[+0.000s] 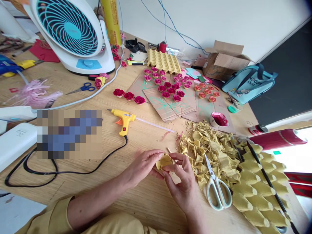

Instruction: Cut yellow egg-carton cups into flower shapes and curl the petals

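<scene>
Between my two hands is a small yellow egg-carton cup [163, 162] with slits cut in its wall, held just above the wooden table. My left hand [147, 163] grips its left rim, thumb on top and fingers underneath. From the right, my right hand [181, 178] pinches the cup's edge with thumb and fingers. White-handled scissors [216, 190] lie to the right of my right hand, on torn yellow carton scraps [209, 149]. Beyond my hands a yellow glue gun [123, 121] rests on its side with a glue stick protruding from its back.
Egg trays [258, 188] fill the right front. Painted carton roses [168, 87] stand on cardboard [168, 107] behind, near a cup of red paint [219, 119]. A fan [73, 32] stands at back left. The glue gun's black cord [92, 171] loops across the left side.
</scene>
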`<state>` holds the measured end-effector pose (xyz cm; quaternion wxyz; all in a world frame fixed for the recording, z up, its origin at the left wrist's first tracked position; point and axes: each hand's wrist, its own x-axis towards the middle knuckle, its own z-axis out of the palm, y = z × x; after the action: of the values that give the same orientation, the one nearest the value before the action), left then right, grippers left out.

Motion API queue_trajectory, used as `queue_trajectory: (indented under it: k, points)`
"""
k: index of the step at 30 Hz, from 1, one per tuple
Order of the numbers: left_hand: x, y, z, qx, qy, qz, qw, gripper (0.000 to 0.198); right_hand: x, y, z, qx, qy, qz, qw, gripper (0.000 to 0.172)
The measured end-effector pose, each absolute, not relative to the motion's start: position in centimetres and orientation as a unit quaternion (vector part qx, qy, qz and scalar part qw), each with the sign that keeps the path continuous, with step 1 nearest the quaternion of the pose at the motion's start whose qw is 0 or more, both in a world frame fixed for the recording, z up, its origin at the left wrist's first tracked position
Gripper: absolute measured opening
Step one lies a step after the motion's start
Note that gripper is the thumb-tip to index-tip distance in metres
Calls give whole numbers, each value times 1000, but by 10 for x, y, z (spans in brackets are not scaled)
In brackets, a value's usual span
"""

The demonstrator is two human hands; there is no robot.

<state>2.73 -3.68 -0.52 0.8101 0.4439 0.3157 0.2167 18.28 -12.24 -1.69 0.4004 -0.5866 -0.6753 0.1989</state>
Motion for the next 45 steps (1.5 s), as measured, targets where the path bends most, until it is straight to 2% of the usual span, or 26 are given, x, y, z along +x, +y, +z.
queue_trajectory:
  k: [16, 24, 45]
  points:
    - [28, -38, -9, 381, 292, 250, 841, 32, 177, -120, -23, -577, -634, 216, 467, 16]
    - [30, -37, -7, 498, 383, 191, 754, 12, 180, -122, -19, -593, -611, 231, 471, 10]
    - [29, -44, -13, 553, 425, 167, 697, 15, 185, -120, -21, -617, -597, 207, 469, 7]
